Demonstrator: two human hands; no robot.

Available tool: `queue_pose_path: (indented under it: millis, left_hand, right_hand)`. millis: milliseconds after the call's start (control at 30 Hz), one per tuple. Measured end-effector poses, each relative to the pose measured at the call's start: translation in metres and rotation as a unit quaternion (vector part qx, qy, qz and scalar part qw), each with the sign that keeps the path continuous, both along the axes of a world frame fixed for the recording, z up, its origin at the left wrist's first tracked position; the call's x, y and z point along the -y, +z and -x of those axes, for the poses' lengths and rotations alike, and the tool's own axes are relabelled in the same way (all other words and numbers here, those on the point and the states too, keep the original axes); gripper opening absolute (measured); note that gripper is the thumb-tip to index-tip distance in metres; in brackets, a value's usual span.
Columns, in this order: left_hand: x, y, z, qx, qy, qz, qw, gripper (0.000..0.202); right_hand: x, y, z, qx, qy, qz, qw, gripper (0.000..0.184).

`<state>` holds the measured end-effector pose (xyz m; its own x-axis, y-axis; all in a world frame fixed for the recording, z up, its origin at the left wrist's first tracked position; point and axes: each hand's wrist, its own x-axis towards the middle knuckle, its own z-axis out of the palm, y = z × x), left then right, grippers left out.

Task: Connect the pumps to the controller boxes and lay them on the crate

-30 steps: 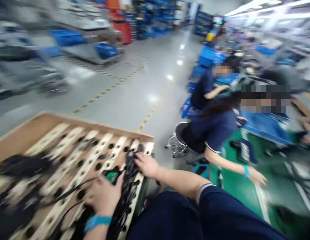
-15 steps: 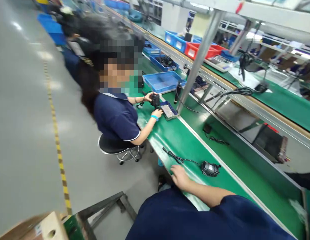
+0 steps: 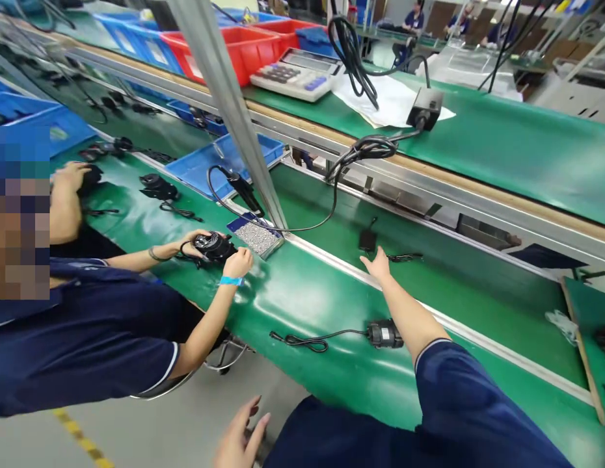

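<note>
My right hand point(image 3: 378, 265) is stretched out over the green conveyor belt point(image 3: 468, 305), fingers apart and holding nothing. It is close to a small black adapter point(image 3: 367, 240) with a thin cable lying on the belt. Under my right forearm lies a black motor-like part point(image 3: 383, 334) with a black cord point(image 3: 302, 340) on the green bench. My left hand point(image 3: 241, 435) hangs low at the bottom edge over the floor, fingers loosely apart and empty.
A co-worker in a navy shirt sits to the left, both hands on a black round part point(image 3: 212, 246) beside a small tray of screws point(image 3: 256, 237). A slanted metal post point(image 3: 224, 97), blue bins point(image 3: 224, 159), a red bin point(image 3: 244, 49) and a calculator point(image 3: 295, 65) stand behind.
The view swung from a cardboard box of cables, where both hands were, round to the conveyor line. My right hand left the bench edge and reached forward over the belt; my left hand dropped low.
</note>
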<state>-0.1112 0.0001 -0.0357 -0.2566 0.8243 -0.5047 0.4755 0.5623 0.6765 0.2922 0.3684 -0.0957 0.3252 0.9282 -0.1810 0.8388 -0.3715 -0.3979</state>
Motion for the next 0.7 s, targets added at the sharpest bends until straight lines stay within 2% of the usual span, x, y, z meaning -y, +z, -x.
queue_pose_path:
  millis: [100, 200, 267, 367, 467, 533, 600, 633, 700]
  left_hand:
    - [-0.021, -0.002, -0.02, 0.039, -0.01, 0.017, 0.999, 0.06]
    - [-0.028, -0.007, -0.032, 0.093, 0.017, 0.063, 0.994, 0.067]
    - [-0.034, -0.009, -0.034, 0.118, 0.043, 0.082, 0.989, 0.071]
    - [-0.05, -0.008, -0.031, 0.131, 0.074, 0.09, 0.985, 0.075]
    - [-0.073, -0.004, -0.034, 0.13, 0.051, 0.07, 0.988, 0.073]
    - [-0.09, -0.001, -0.042, 0.132, 0.011, 0.036, 0.99, 0.071]
    - [-0.107, 0.001, -0.055, 0.166, -0.014, 0.013, 0.986, 0.071]
    - [-0.116, 0.002, -0.061, 0.2, -0.008, 0.01, 0.98, 0.072]
    - [-0.131, 0.004, -0.071, 0.295, 0.056, 0.005, 0.954, 0.07]
  right_hand:
    - [-0.035, -0.012, 0.005, -0.006, -0.041, 0.03, 0.999, 0.106]
    - [-0.049, -0.016, 0.004, -0.001, -0.081, 0.068, 0.994, 0.116]
    - [-0.05, -0.012, 0.003, -0.001, -0.084, 0.085, 0.993, 0.113]
    - [-0.038, -0.001, 0.003, -0.015, -0.054, 0.084, 0.995, 0.09]
    - [-0.002, 0.016, 0.012, -0.101, 0.044, 0.025, 0.994, 0.07]
    - [0.035, 0.027, 0.025, -0.223, 0.123, -0.006, 0.967, 0.06]
    - [0.078, 0.036, 0.044, -0.331, 0.175, 0.008, 0.927, 0.053]
    - [0.099, 0.039, 0.056, -0.368, 0.192, 0.025, 0.91, 0.053]
    - [0.14, 0.044, 0.08, -0.405, 0.215, 0.064, 0.886, 0.06]
